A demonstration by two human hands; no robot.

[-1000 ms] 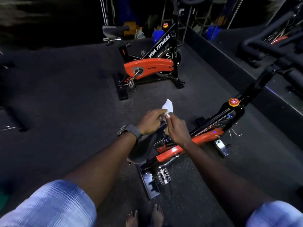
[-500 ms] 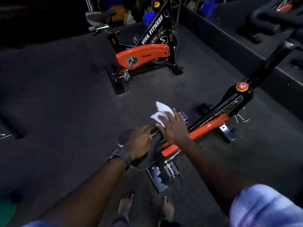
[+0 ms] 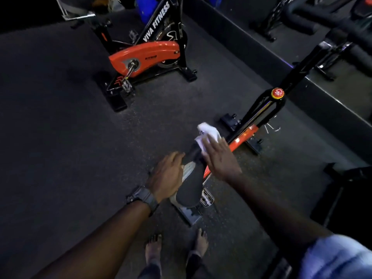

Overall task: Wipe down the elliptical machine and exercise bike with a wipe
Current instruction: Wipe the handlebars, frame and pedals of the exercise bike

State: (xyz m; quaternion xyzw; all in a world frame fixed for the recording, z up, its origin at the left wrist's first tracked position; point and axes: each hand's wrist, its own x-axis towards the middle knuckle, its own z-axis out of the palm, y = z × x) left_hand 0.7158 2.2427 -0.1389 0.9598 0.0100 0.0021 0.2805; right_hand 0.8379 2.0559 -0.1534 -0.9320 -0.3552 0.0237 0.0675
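Press the limp wipe flat-fingered with your right hand; left hand steadies the firm saddle, fingers relaxed

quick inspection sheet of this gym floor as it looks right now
surface: dark speckled floor, bare feet on it
job's things: white wipe on the nose of the black saddle of the near bike
clutter: nothing seen
grippers: right hand presses the wipe flat; left hand rests on the saddle's side
cables: nothing seen
surroundings: second bike marked VIVA FITNESS; blue container behind; more machines beyond a low ledge
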